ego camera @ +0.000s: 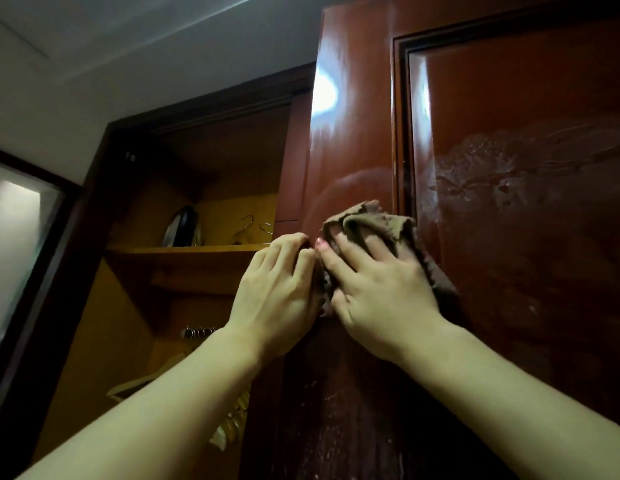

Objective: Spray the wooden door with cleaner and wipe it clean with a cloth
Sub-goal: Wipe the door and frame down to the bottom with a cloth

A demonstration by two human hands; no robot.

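On one door (pixel 353 140): right hand (pixel 381 289) fingers flat pressing one cloth (pixel 367 220); left hand (pixel 277 289) seemingly gripping edge.

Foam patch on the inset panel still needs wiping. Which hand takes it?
Right. The right hand presses the cloth flat on the door, beside the foam patch. The left hand grips the door's edge, farther off.
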